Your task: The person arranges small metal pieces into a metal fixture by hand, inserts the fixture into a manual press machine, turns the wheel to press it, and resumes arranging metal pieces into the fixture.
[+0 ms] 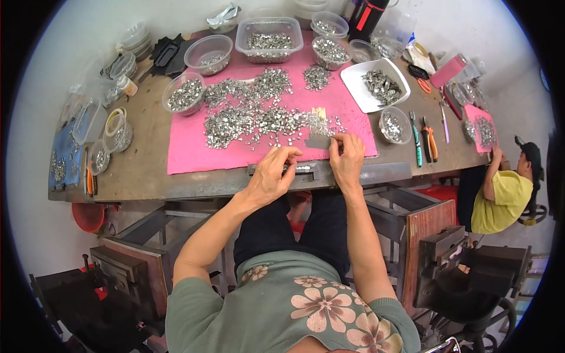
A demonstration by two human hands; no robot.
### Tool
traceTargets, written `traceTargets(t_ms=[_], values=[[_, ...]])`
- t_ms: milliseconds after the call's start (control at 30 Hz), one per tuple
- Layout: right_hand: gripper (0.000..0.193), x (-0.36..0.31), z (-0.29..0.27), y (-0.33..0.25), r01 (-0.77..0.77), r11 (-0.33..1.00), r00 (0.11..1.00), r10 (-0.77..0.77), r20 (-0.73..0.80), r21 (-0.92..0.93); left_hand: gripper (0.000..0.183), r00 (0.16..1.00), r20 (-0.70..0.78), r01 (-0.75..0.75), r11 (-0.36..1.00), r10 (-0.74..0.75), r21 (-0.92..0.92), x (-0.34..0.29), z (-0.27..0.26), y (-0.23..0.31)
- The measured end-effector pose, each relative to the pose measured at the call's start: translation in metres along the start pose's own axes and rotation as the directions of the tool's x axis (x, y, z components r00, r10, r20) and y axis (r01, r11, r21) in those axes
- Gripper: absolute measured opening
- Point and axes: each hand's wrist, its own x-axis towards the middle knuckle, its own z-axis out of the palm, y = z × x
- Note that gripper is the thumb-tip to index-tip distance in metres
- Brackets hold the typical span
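Observation:
My left hand (273, 176) is at the table's front edge with its fingers curled together over a small metal fixture (305, 170). What its fingertips pinch, if anything, is too small to make out. Just to the right, my right hand (348, 157) is closed, thumb against fingers, beside a flat grey metal strip (318, 142) on the pink mat (194, 159); I cannot tell what lies between its fingertips. Thin silvery pins (318, 123) are bunched beyond the strip. Heaps of small shiny metal pieces (229, 126) spread over the mat to the left.
Clear tubs of metal parts (269, 41) line the back. A white tray (353, 88) with darker pieces sits right of the mat, near orange-handled pliers (432, 144) and a green-handled tool (416, 138). A person in a yellow shirt (500, 203) works at far right.

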Motion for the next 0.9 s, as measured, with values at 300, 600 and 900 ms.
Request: traceTargets(t_ms=[300, 600, 900], values=[[0.007, 0.0, -0.001, 0.0, -0.004, 1.0, 1.0, 0.004, 0.005, 0.007, 0.031, 0.995, -0.01, -0.103, 0.993, 0.104, 0.05, 0.002, 0.003, -0.002], [0.007, -0.001, -0.003, -0.001, -0.002, 1.0, 1.0, 0.002, 0.008, 0.024, 0.032, 0.944, 0.028, -0.32, 0.894, 0.328, 0.314, -0.002, 0.003, 0.005], [0.007, 0.0, -0.002, -0.002, 0.008, 0.999, 1.0, -0.009, 0.008, 0.054, 0.015, 0.958, 0.027, -0.276, 0.888, 0.286, 0.369, 0.063, 0.011, -0.037]])
